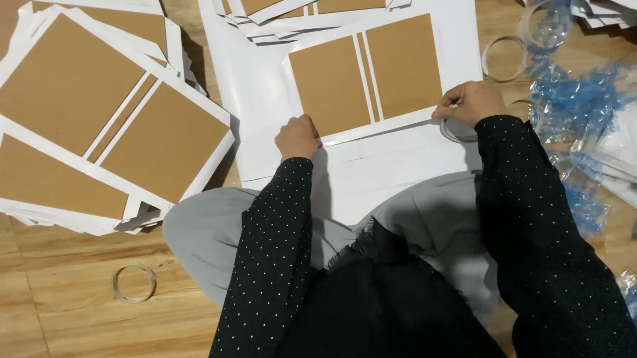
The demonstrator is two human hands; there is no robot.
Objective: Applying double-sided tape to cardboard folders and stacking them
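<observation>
A white sheet with two brown cardboard panels (364,78) lies on a larger white sheet (259,96) on the wooden floor in front of me. My left hand (297,137) presses, fingers curled, on the near-left edge of the panelled sheet. My right hand (471,102) is at its near-right corner, holding a clear tape roll (452,130) against the paper. Both arms wear black sleeves with white dots.
A stack of similar panelled sheets (97,116) lies at the left, more (312,6) at the top. Empty tape rings (133,282) (503,58) sit on the floor. Crumpled blue and clear plastic wrapping (591,113) fills the right side.
</observation>
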